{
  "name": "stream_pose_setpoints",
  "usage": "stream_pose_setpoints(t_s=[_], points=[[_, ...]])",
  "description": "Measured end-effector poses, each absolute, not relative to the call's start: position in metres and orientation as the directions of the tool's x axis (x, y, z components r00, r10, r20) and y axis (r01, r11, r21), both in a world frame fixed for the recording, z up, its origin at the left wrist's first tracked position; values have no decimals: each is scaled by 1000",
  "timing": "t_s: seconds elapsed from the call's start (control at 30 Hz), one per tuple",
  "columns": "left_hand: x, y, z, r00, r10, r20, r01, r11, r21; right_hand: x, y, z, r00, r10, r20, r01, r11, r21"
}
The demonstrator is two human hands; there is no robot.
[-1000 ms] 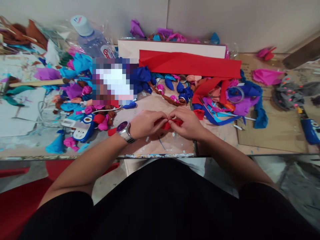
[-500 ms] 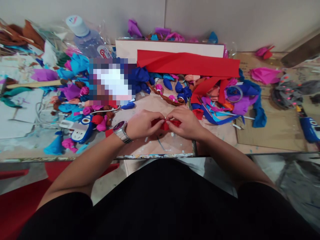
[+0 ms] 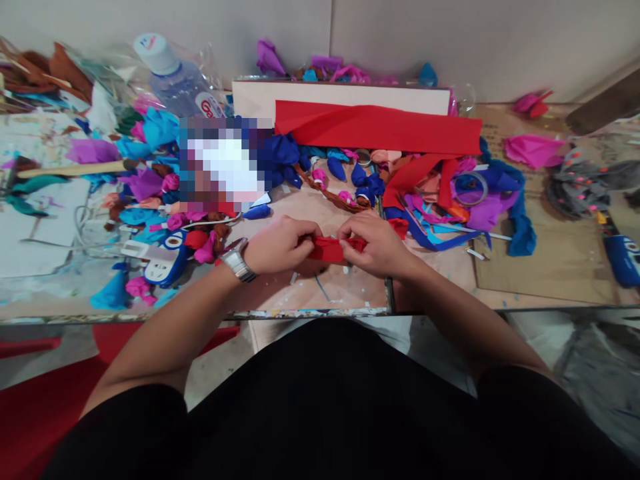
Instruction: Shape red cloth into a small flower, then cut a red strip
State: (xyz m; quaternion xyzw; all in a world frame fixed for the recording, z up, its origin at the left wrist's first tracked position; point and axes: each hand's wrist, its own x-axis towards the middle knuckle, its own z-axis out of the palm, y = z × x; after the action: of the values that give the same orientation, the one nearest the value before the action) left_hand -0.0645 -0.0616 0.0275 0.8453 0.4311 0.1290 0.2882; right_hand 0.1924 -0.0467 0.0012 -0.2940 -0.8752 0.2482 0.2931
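A small red paper strip (image 3: 331,249) is stretched between both hands just above the table's near edge. My left hand (image 3: 278,246), with a silver wristwatch (image 3: 236,261) on its wrist, pinches the strip's left end with closed fingers. My right hand (image 3: 376,242) pinches the right end, fingers curled over it. Behind them lies a long red paper sheet (image 3: 380,127) on a white board (image 3: 260,97).
Crumpled blue, purple and pink paper pieces (image 3: 150,173) crowd the left and middle of the table. A water bottle (image 3: 175,77) stands at the back left. A tape roll (image 3: 470,188) sits to the right, beside cardboard (image 3: 545,260). A blue stapler (image 3: 165,257) lies at left.
My hands have drawn slightly apart, so the red piece now shows as a longer strip between them. My left wrist has turned, tilting the watch.
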Motion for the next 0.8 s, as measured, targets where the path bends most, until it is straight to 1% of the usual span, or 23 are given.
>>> stream_pose_setpoints(t_s=[0.13,0.2,0.4,0.53,0.63,0.8], points=[[-65,-61,33,656,750,-86,577,-426,697,192,-48,0,-674,644,362,354,712,-607],[-64,-62,33,670,736,-91,553,-414,723,192,-49,0,-673,647,359,359,710,-606],[-65,-61,29,676,731,-94,558,-424,713,192,-49,-1,-679,635,369,339,716,-610],[-64,-62,29,680,726,-106,545,-404,735,190,-49,-5,-679,633,372,359,728,-584],[-63,-62,28,684,722,-104,534,-399,745,187,-50,-6,-674,642,365,367,720,-589],[-62,-63,26,665,741,-91,567,-421,708,187,-52,0,-678,647,350,378,715,-588]])
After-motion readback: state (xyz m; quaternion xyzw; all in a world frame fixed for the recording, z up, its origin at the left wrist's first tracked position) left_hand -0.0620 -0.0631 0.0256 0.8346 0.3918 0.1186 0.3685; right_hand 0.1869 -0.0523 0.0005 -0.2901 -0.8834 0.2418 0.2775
